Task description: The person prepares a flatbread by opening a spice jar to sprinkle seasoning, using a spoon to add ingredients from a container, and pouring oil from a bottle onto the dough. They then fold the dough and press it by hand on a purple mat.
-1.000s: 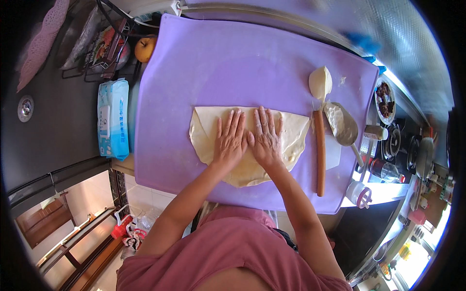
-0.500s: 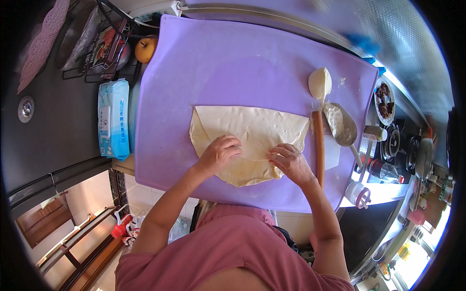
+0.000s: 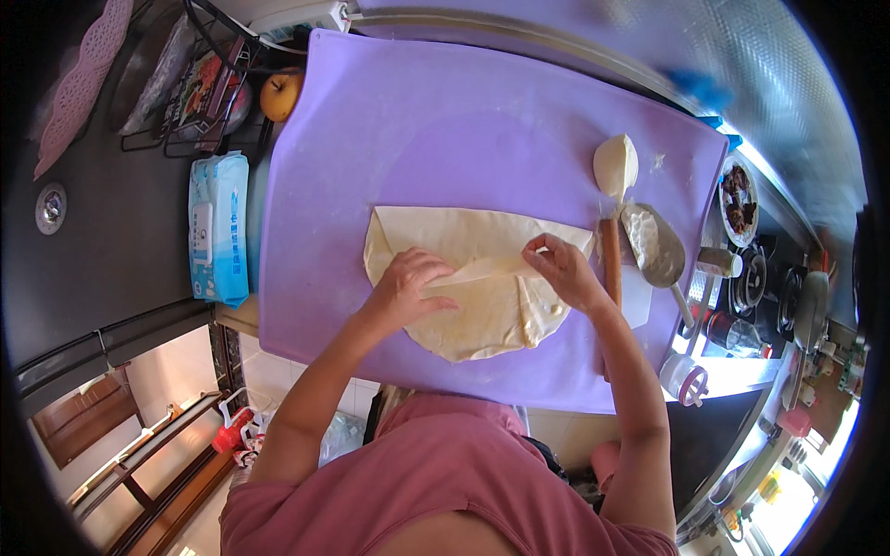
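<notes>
A wide, pale dough sheet (image 3: pixel 473 324) lies in front of me, its far part folded over toward me. My right hand (image 3: pixel 562 269) pinches the near edge of the folded flap at its right side and holds it slightly raised. My left hand (image 3: pixel 410 285) rests at the flap's left part, thumb spread away from the fingers. Under the flap, the lower layer shows wrinkles and small lumps near the right. A wooden rolling pin (image 3: pixel 611 259) lies just right of my right hand, partly hidden by my forearm.
The purple mat (image 3: pixel 371 120) covers the worktop. On its right lie a pale dough lump (image 3: pixel 615 167), a floury metal scoop (image 3: pixel 660 246) and a white scraper (image 3: pixel 637 296). A lidded jar (image 3: pixel 684 378) stands near the right edge. Blue wipes pack (image 3: pixel 219 232) at left.
My right hand has moved up and away from me, lifting the flap's edge and uncovering more of the lower layer. My left thumb has spread apart from its fingers.
</notes>
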Demonstrator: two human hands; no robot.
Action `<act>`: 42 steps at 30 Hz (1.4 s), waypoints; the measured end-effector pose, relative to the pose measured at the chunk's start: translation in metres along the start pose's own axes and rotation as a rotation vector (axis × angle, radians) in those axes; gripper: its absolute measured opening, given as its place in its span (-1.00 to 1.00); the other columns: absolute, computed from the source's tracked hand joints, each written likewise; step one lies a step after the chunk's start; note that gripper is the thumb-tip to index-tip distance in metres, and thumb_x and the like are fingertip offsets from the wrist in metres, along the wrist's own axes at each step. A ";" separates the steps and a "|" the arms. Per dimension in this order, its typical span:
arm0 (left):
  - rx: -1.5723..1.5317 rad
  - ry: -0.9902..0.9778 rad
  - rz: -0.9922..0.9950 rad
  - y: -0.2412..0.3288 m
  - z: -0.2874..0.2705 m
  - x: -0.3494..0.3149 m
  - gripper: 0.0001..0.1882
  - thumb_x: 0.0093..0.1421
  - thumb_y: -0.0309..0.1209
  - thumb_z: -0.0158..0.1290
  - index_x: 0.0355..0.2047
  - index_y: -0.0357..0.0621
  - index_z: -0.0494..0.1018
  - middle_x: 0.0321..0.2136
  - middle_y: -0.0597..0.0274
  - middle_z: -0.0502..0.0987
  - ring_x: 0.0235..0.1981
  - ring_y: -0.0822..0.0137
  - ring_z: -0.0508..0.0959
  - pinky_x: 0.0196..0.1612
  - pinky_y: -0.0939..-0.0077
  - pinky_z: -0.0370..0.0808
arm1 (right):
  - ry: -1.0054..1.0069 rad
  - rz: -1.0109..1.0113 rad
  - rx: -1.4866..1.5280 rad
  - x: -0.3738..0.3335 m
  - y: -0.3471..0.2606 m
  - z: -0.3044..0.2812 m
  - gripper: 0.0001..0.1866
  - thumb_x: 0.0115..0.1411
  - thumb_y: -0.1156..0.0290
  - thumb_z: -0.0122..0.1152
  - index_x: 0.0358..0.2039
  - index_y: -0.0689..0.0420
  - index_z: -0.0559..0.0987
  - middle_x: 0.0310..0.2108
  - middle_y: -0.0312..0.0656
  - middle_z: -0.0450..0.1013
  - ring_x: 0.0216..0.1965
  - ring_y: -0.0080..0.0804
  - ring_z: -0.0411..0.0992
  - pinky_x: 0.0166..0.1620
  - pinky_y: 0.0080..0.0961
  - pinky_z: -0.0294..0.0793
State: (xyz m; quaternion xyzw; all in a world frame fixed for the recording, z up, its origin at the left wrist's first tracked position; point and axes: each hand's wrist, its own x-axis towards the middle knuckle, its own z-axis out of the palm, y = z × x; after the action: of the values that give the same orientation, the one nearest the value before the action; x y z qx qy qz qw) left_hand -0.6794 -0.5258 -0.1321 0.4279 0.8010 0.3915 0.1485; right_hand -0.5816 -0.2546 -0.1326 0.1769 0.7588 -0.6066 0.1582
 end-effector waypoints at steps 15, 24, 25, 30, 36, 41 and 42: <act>-0.291 0.089 -0.392 -0.064 -0.050 0.156 -0.89 0.18 -0.45 0.13 -0.37 -0.26 0.54 -0.53 0.24 0.57 -0.47 0.49 0.51 -0.33 0.53 0.45 | -0.088 0.035 0.256 0.133 -0.049 -0.062 -0.69 0.17 0.35 0.29 -0.10 0.16 0.53 -0.40 -0.36 0.50 -0.42 -0.68 0.38 -0.33 -0.67 0.39; -0.169 0.445 -0.327 -0.100 -0.026 0.198 -0.89 0.17 -0.42 0.16 -0.33 -0.19 0.57 -0.46 0.21 0.62 -0.41 0.37 0.59 -0.28 0.49 0.50 | 0.479 -0.372 -0.165 0.178 -0.030 -0.057 -0.71 0.14 0.34 0.27 -0.13 0.16 0.56 -0.23 -0.05 0.58 -0.22 -0.14 0.56 -0.13 -0.33 0.51; -0.202 0.456 -0.334 -0.101 -0.025 0.194 -0.88 0.17 -0.42 0.16 -0.32 -0.19 0.56 -0.45 0.22 0.62 -0.40 0.36 0.59 -0.27 0.49 0.51 | 0.536 -0.408 -0.265 0.167 -0.035 -0.052 -0.70 0.14 0.34 0.27 -0.13 0.15 0.56 -0.21 -0.04 0.57 -0.20 -0.08 0.54 -0.11 -0.29 0.49; -0.028 0.480 -0.210 -0.070 -0.015 0.173 -0.85 0.23 -0.44 0.09 -0.20 -0.16 0.53 -0.31 0.16 0.60 -0.28 0.25 0.59 -0.17 0.40 0.49 | 0.656 -0.463 -0.361 0.101 -0.047 -0.041 -0.73 0.15 0.40 0.20 -0.11 0.11 0.51 -0.16 0.00 0.50 -0.07 0.06 0.41 0.01 -0.17 0.39; -0.043 0.322 -0.016 -0.002 0.038 0.147 -0.83 0.23 -0.44 0.07 -0.19 -0.23 0.49 -0.32 0.08 0.58 -0.28 0.14 0.57 -0.19 0.29 0.47 | 1.202 -0.284 -0.410 -0.013 -0.023 -0.075 -0.71 0.09 0.55 0.24 -0.12 0.12 0.57 -0.15 -0.08 0.53 -0.06 -0.11 0.47 0.01 -0.32 0.42; -0.100 0.193 0.053 0.048 0.078 0.125 -0.83 0.23 -0.44 0.07 -0.19 -0.23 0.49 -0.32 0.08 0.58 -0.27 0.14 0.58 -0.19 0.29 0.46 | 1.634 -0.110 -0.498 -0.090 0.047 -0.159 -0.29 0.01 0.56 0.30 0.19 0.30 0.25 0.11 0.16 0.29 0.18 0.06 0.23 0.25 -0.18 0.18; -0.118 0.169 0.070 0.057 0.085 0.122 -0.83 0.23 -0.44 0.07 -0.19 -0.22 0.49 -0.32 0.09 0.58 -0.27 0.14 0.58 -0.18 0.29 0.46 | 1.627 -0.004 -0.517 -0.102 0.075 -0.180 -0.22 -0.02 0.50 0.36 0.21 0.32 0.21 0.16 0.21 0.24 0.22 0.08 0.19 0.29 -0.23 0.15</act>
State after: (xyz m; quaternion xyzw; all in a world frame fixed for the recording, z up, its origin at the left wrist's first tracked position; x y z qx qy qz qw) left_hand -0.6701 -0.3663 -0.1322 0.4118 0.7707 0.4775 0.0917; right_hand -0.4608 -0.0712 -0.1123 0.5143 0.7513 -0.0988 -0.4017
